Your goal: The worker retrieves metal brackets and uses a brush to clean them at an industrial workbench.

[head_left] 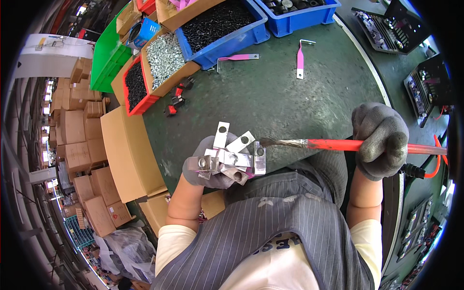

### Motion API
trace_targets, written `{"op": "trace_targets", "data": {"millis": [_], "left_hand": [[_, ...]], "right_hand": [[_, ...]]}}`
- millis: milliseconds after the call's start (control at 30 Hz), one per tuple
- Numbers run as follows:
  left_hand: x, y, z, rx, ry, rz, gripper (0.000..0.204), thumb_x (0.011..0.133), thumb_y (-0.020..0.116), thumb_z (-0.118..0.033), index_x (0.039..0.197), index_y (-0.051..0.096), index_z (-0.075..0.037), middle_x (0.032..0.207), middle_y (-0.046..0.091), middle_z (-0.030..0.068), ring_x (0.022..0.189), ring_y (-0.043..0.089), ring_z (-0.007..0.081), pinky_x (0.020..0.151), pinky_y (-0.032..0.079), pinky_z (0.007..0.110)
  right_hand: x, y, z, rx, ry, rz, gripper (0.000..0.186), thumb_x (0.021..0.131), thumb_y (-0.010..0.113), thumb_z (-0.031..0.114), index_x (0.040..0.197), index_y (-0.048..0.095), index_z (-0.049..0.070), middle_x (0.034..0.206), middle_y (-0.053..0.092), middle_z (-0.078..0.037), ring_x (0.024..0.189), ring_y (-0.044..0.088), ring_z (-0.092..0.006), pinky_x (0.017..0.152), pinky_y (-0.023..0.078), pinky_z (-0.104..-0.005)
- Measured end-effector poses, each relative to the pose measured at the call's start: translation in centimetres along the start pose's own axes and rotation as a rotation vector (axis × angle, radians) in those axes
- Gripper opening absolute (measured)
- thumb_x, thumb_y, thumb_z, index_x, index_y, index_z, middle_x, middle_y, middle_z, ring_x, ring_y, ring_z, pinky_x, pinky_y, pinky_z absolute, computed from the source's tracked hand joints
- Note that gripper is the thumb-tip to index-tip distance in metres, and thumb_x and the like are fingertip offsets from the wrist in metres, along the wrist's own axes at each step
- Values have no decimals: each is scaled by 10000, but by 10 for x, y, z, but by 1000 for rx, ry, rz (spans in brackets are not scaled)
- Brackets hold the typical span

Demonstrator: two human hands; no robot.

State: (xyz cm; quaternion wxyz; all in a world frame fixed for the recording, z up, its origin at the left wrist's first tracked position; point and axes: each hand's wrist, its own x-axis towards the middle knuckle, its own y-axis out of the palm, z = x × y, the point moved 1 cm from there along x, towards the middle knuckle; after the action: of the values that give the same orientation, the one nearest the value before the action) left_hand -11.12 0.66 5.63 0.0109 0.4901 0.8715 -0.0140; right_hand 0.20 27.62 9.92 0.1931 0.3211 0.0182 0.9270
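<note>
My left hand (pixel 215 181), in a grey glove, is closed around a fanned bundle of bent metal strips (pixel 234 158). Each visible strip end has a round hole, and a little pink shows under the bundle. In my gloved right hand (pixel 382 140) is a paintbrush (pixel 333 145) with a red handle, held level and pointing left. Its dark bristles reach the rightmost strip; whether they touch it, I cannot tell. Beyond my hands, two bent metal pieces with pink middles lie apart on the green tabletop: one pink piece (pixel 239 57) and another (pixel 300 60).
A blue bin (pixel 261 36) of black screws, a box of silver screws (pixel 164 53) and a red bin (pixel 145 104) line the far left. Small red-and-black parts (pixel 178 100) lie near them. Black perforated metal housings (pixel 394 29) stand at right, beyond a pale edge strip. Cartons (pixel 77 130) are stacked left.
</note>
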Motion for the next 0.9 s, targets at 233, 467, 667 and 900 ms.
{"op": "trace_targets", "data": {"millis": [233, 467, 667, 900], "left_hand": [[10, -4, -3, 241, 169, 5, 404, 590, 702, -174, 943, 566, -31, 885, 615, 54, 801, 595, 151, 724, 483, 294], [48, -35, -26, 1460, 675, -170, 336, 646, 717, -137, 952, 594, -72, 895, 617, 24, 775, 611, 203, 693, 508, 319], [152, -96, -85, 173, 193, -501, 267, 731, 611, -66, 992, 559, -38, 898, 606, 59, 779, 606, 167, 623, 495, 286], [252, -221, -96, 797, 228, -746, 394, 766, 657, -248, 1083, 564, -33, 890, 622, 56, 749, 591, 156, 668, 473, 293]], "right_hand": [[-2, -14, -9, 39, -9, 19, 467, 855, 467, 393, 471, 441, 128, 457, 400, -8, 407, 362, -147, 422, 263, -275], [-29, -51, -61, 463, 428, -526, 337, 918, 423, 338, 695, 429, 86, 534, 374, -13, 426, 308, -82, 381, 240, -207], [-59, -74, -97, 498, 497, -573, 302, 918, 425, 323, 738, 456, 82, 556, 413, -23, 409, 321, -86, 371, 258, -211], [-58, -70, -97, 503, 531, -522, 305, 909, 431, 326, 730, 452, 80, 555, 416, -30, 408, 332, -88, 377, 267, -212]]}}
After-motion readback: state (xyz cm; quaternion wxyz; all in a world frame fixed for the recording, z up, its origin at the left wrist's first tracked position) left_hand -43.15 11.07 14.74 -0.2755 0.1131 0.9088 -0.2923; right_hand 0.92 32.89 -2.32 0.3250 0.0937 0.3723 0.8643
